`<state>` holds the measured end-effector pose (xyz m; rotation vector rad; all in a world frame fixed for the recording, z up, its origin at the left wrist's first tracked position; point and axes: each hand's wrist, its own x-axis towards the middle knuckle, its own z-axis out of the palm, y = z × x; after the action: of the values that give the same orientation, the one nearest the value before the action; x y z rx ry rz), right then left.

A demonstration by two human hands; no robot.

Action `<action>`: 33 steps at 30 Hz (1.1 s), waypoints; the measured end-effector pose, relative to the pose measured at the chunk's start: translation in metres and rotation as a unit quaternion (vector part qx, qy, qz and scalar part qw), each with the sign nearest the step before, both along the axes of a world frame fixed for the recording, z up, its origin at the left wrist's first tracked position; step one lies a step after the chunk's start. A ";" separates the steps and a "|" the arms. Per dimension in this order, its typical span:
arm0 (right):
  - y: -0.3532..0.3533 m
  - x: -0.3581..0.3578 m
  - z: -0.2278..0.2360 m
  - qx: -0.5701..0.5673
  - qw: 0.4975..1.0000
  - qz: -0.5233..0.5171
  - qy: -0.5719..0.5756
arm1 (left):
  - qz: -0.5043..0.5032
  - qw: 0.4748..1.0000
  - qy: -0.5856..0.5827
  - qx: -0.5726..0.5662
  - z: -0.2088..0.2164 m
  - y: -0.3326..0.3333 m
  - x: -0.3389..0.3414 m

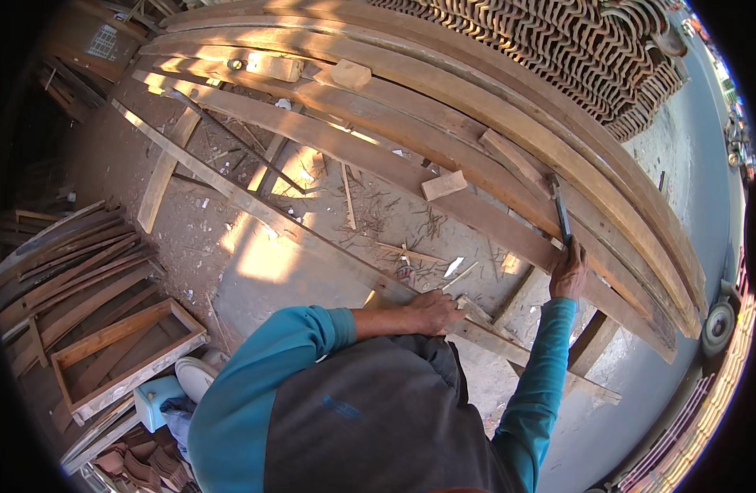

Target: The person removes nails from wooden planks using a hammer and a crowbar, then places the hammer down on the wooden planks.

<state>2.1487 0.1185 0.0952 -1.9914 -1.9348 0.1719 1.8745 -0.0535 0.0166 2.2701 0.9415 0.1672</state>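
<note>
My right hand (568,273) is closed round the handle of a hammer (563,215), reaching out over the long wooden beams. The hammer's head end lies near a short wood piece (513,156) on those beams. Close to my body, my left hand (435,313) is curled over a long narrow plank (312,238); its fingertips are partly hidden. This plank runs from the far left to the lower right. Beyond it, a wider beam (345,146) crosses in the same direction, with a small wood block (444,186) resting on it.
More long beams (443,70) lie at the far side, with wood blocks (351,75) on them. Stacked curved roof tiles (550,49) stand behind. Wood scraps and twigs litter the ground. At left are a wooden frame (119,394) and a light-blue container (153,403).
</note>
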 end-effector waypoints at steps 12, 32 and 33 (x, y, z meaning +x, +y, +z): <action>-0.012 -0.004 -0.004 0.005 0.998 -0.049 -0.045 | 0.043 0.999 0.032 -0.002 0.011 -0.002 0.007; -0.197 -0.167 -0.001 0.029 0.972 -0.205 0.113 | 0.041 0.961 -0.274 -0.024 0.048 0.044 -0.149; -0.206 -0.177 -0.015 -0.010 0.950 -0.249 0.187 | 0.032 0.961 -0.273 -0.035 0.054 0.047 -0.162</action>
<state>1.9712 -0.0878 0.0803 -2.1967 -1.1659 0.4033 1.7130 -0.0068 0.0702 1.9679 0.7073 0.7354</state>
